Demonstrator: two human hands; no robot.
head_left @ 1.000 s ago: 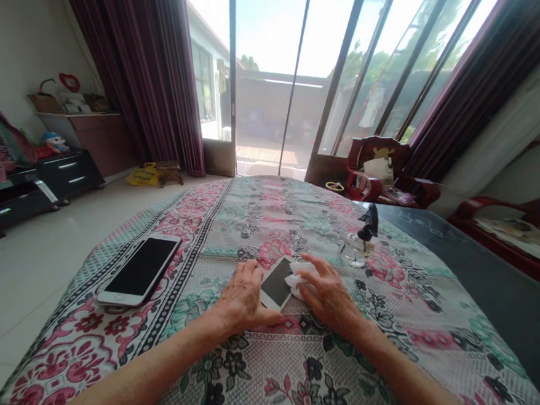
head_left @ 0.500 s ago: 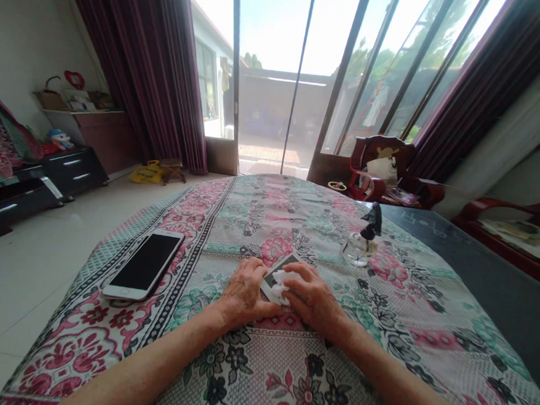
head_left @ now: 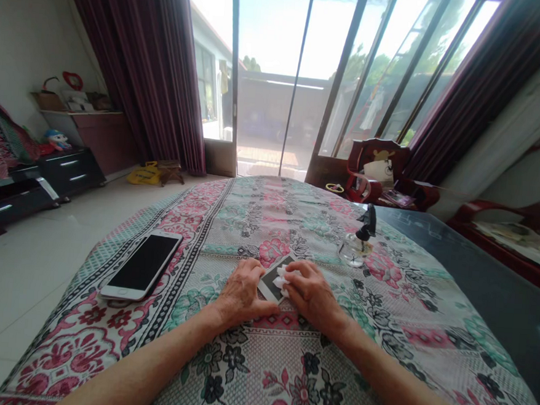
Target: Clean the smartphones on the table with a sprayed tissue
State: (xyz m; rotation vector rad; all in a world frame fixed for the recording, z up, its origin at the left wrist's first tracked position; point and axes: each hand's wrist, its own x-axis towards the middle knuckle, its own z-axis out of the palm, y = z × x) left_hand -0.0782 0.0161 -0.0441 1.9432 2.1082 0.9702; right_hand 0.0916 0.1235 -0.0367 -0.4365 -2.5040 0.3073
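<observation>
A small photo-like card (head_left: 271, 280) with a dark middle and a pale border lies at a slant on the patterned tablecloth (head_left: 286, 364). My left hand (head_left: 241, 292) grips it, fingertips at its upper left edge and thumb along its near corner. A crumpled white tissue (head_left: 281, 282) is pinched in my right hand (head_left: 312, 294) and pressed against the right part of the card. The tissue and fingers hide that side of the card.
To the left lies a white phone (head_left: 142, 264) with a dark screen. A clear spray bottle (head_left: 355, 248) with a black nozzle stands right of my hands. A dark tabletop (head_left: 434, 238) extends at the right. Beyond are a wooden chair (head_left: 378, 173) and glass doors (head_left: 276, 116).
My right hand and the tissue have shifted slightly right across the card, uncovering more of its dark middle. My left hand keeps its hold. The whole view has moved slightly.
</observation>
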